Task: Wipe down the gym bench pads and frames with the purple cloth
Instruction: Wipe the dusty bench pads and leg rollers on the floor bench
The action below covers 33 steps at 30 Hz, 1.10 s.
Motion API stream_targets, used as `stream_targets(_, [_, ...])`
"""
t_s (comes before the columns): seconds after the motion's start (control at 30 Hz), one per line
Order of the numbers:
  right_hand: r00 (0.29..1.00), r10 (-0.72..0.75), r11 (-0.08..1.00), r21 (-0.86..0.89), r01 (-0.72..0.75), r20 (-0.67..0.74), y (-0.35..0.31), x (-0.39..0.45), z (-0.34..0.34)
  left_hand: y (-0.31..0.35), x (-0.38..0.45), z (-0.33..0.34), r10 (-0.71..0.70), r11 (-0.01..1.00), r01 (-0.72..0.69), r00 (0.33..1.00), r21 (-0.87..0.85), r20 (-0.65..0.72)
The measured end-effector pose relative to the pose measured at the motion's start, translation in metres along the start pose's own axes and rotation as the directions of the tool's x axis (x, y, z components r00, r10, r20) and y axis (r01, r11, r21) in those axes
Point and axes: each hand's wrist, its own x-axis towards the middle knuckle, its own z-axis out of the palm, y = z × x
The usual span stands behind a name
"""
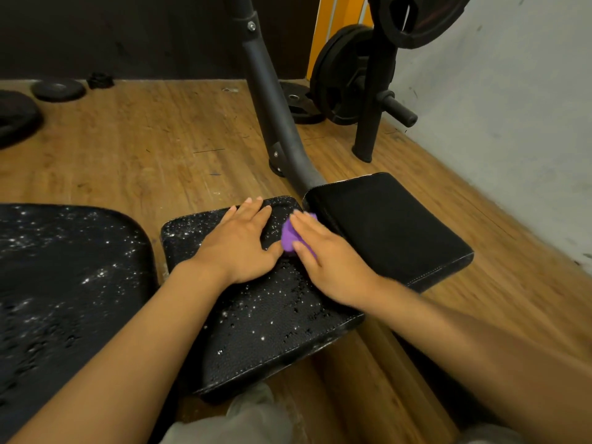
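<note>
Head view: my right hand (pixel 315 251) presses the purple cloth (pixel 290 233) under near-straight fingers on the middle seat pad (pixel 256 315); my left hand (pixel 243 241) lies flat and empty beside it. Droplets speckle this pad and the large pad (pixel 64 283) at left. The far-right pad (pixel 387 225) looks dry; the frame tube (pixel 272 100) looks untouched, so I judge most remains.

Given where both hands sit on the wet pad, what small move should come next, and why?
Probably drag the right hand, pressing the purple cloth, back toward the body across the middle pad. Droplets cover its near half, while the left hand lies flat, bracing it.
</note>
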Motion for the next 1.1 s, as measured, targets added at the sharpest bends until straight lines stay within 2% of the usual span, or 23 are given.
stream_targets(0.13, [0.988, 0.154, 0.987, 0.040, -0.153, -0.022, 0.012, 0.078, 0.013, -0.002, -0.005, -0.003, 0.013, 1.000, -0.013, 1.000, -0.009, 0.014])
stream_targets(0.23, [0.977, 0.212, 0.977, -0.026, -0.211, 0.007, 0.017, 0.086, 0.012, -0.003, -0.009, -0.004, 0.014, 1.000, -0.014, 1.000, -0.015, 0.015])
stream_targets(0.33, [0.987, 0.159, 0.987, -0.028, -0.159, 0.026, 0.011, 0.050, 0.004, -0.004, -0.009, -0.004, 0.017, 0.999, -0.017, 1.000, -0.029, 0.014])
stream_targets(0.47, [0.995, 0.032, 0.991, -0.130, -0.020, 0.093, -0.007, -0.035, -0.014, -0.007, -0.008, -0.003, 0.032, 0.999, -0.032, 0.999, -0.038, 0.016])
stream_targets(0.57, [0.980, 0.041, 0.989, -0.149, -0.011, 0.197, -0.020, -0.083, -0.034, -0.009, -0.008, -0.002, 0.038, 0.998, -0.037, 0.999, -0.047, 0.023])
stream_targets(0.67, [0.971, 0.090, 0.986, -0.157, -0.056, 0.221, -0.024, -0.088, -0.035, -0.008, -0.008, -0.001, 0.038, 0.999, -0.037, 0.999, -0.036, 0.024])
stream_targets(0.8, [0.979, 0.166, 0.977, -0.155, -0.146, 0.122, -0.017, -0.031, -0.016, -0.006, -0.006, -0.001, 0.030, 0.999, -0.030, 0.999, -0.020, 0.013])
stream_targets(0.93, [0.956, 0.290, 0.954, -0.094, -0.285, 0.049, -0.009, 0.045, 0.002, -0.004, -0.009, -0.003, 0.011, 0.999, -0.011, 1.000, -0.030, 0.014])
stream_targets(1.1, [0.971, 0.240, 0.964, -0.117, -0.237, 0.016, -0.015, 0.019, 0.005, -0.003, -0.010, -0.003, -0.012, 1.000, 0.012, 1.000, -0.029, 0.009])
